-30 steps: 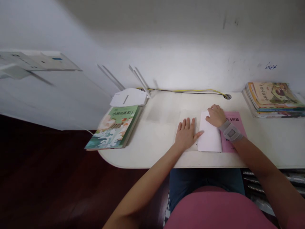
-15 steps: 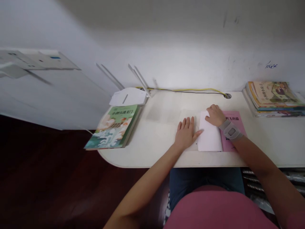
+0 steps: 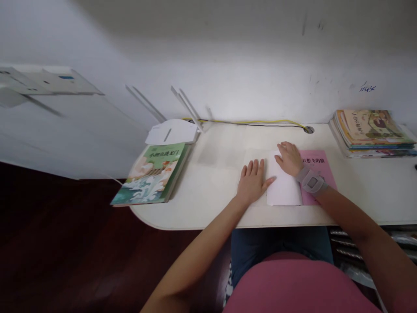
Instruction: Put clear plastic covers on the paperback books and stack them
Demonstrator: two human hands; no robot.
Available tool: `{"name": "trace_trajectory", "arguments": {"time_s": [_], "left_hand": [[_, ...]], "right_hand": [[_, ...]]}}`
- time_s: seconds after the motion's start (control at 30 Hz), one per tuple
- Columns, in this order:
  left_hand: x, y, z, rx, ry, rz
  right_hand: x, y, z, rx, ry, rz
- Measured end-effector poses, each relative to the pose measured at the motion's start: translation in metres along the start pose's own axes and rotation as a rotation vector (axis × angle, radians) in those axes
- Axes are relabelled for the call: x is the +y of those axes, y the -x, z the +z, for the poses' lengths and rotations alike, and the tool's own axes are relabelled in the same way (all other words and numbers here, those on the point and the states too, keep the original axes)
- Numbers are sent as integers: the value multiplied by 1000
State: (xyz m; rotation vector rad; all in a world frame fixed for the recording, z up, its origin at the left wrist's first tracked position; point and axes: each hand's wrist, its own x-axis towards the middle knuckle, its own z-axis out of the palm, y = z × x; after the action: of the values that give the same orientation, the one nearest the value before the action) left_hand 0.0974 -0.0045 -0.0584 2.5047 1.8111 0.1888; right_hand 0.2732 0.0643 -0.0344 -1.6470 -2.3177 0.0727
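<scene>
Booklet [image 3: 284,189] lies between router [image 3: 172,131] and book stack [image 3: 374,130], left fingers [image 3: 255,168] spread, right fingers [image 3: 288,148] loosely bent.

The right hand [image 3: 289,160] and its wristband [image 3: 312,180] are covering parts of the white page [image 3: 283,191] and the pink page [image 3: 322,171]; the small line beneath the pink page's title is staying too tiny to read; the left hand [image 3: 252,182] is hiding whatever is lying under its palm; the left edge is cutting off the socket panel [image 3: 78,82] and a blurred plug [image 3: 11,97]; the right edge is clipping a dark object [image 3: 416,167], leaving it unidentifiable; the bottom edge is cropping the left arm [image 3: 195,256] and the pink top [image 3: 302,282]; the tabletop [image 3: 208,213] and the right forearm [image 3: 355,221] are partly concealing dim items [image 3: 347,252] below.
</scene>
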Motion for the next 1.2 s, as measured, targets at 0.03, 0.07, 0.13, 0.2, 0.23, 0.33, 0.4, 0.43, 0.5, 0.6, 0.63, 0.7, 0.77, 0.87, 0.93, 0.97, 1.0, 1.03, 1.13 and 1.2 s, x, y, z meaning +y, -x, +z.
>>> {"name": "trace_trajectory", "arguments": {"time_s": [0.03, 0.07, 0.13, 0.2, 0.23, 0.33, 0.4, 0.43, 0.5, 0.6, 0.63, 0.7, 0.77, 0.87, 0.93, 0.97, 1.0, 1.03, 1.13, 1.2], "left_hand": [[0, 0, 0, 0, -1, -1], [0, 0, 0, 1, -1, -2], [0, 0, 0, 5, 6, -1], [0, 0, 0, 9, 19, 1], [0, 0, 1, 11, 27, 2], [-2, 0, 2, 20, 49, 3], [-2, 0, 3, 30, 67, 3], [-3, 0, 3, 35, 76, 5], [-4, 0, 4, 41, 91, 8], [-5, 0, 6, 54, 100, 19], [-6, 0, 7, 63, 100, 23], [-6, 0, 8, 80, 99, 32], [-7, 0, 9, 88, 99, 36], [-6, 0, 8, 73, 94, 27], [-6, 0, 7, 58, 96, 17], [-5, 0, 6, 53, 102, 13], [-5, 0, 6, 49, 110, 10], [-5, 0, 6, 45, 122, 7], [-6, 1, 5, 45, 174, 2], [-6, 2, 4, 48, 212, -5]], "right_hand": [[1, 5, 4, 26, -41, 3], [4, 10, 8, 47, -89, 16], [10, 23, 14, 65, -195, 44], [15, 36, 18, 58, -274, 39], [16, 43, 18, 49, -289, 24], [15, 58, 17, 11, -256, -9], [11, 62, 15, -11, -208, -8], [9, 63, 14, -18, -184, -5], [5, 62, 13, -19, -142, -2], [-2, 61, 13, -4, -95, -9], [-5, 61, 13, -2, -83, -17], [-9, 59, 14, 0, -80, -31], [-9, 57, 16, 4, -134, -35], [3, 52, 19, 33, -341, 24], [15, 50, 20, 74, -470, 75], [21, 51, 20, 92, -500, 81], [25, 52, 20, 102, -503, 69], [27, 53, 20, 102, -482, 45], [26, 59, 20, 60, -355, -20], [21, 61, 19, 37, -286, -36]]}}
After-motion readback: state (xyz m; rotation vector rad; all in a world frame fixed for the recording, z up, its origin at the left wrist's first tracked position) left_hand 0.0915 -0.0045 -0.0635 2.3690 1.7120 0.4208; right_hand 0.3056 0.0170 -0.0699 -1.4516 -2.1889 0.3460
